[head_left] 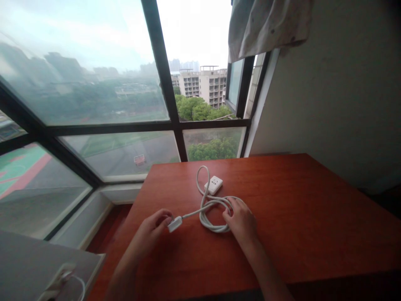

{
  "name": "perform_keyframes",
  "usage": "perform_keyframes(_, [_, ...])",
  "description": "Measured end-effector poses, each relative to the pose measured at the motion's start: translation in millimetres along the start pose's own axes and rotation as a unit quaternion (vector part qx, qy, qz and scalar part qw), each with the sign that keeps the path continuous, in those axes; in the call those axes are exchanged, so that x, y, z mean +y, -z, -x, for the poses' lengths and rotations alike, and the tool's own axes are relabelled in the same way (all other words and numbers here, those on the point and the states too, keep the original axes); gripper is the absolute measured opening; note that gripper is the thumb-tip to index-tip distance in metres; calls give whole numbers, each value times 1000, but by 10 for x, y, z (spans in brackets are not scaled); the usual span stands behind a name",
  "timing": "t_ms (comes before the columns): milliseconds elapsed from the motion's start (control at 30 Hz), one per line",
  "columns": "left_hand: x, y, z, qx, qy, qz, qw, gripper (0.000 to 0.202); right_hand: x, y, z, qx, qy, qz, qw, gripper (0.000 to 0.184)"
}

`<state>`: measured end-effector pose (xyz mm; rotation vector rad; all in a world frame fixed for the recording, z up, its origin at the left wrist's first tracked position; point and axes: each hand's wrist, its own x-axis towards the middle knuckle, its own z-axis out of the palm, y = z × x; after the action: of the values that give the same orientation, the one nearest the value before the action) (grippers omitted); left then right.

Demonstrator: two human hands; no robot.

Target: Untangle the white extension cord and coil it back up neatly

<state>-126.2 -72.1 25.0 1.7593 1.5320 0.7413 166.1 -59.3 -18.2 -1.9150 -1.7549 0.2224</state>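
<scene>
A white extension cord lies on the reddish-brown table, its cable (216,228) wound in loose loops. My left hand (159,222) pinches the white plug (175,224) at one end of the cable, to the left of the coil. My right hand (242,219) is closed round the right side of the loops, thumb on the inner side and fingers over the top. Behind the coil sits the white socket block (214,185), its outlet holes facing up. One loop of cable stands out beyond the rest, just left of the block. The plug's pins are hidden.
The wooden table (297,217) reaches to the windows (109,83) at the back and left. A curtain (266,29) hangs at the upper right beside a wall (338,92). At the lower left, a wall socket (64,274) has a white cable plugged in.
</scene>
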Motion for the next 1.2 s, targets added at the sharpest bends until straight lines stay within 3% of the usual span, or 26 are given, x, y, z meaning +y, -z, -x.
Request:
perform_keyframes(200, [0, -15, 5, -55, 26, 54, 997, 31, 40, -63, 90, 50, 19, 36, 998, 37])
perform_keyframes(333, [49, -54, 29, -65, 29, 75, 995, 30, 134, -147, 106, 40, 2, 47, 998, 46])
perform_keyframes(500, [352, -339, 22, 9, -19, -117, 993, 28, 196, -199, 78, 22, -20, 44, 999, 50])
perform_keyframes(667, [757, -796, -82, -41, -61, -287, 955, 22, 211, -208, 62, 12, -20, 54, 998, 53])
perform_keyframes(800, [844, -1024, -238, -55, -36, -366, 928, 17, 217, -193, 44, 0, -11, 70, 998, 52])
perform_keyframes(1033, [798, -1115, -480, -82, -16, -406, 910, 18, 191, -147, -9, 0, -11, 80, 997, 50])
perform_keyframes(1200, [825, -1090, -452, -72, -29, -371, 925, 20, 142, -128, -35, 6, -18, 82, 996, 48])
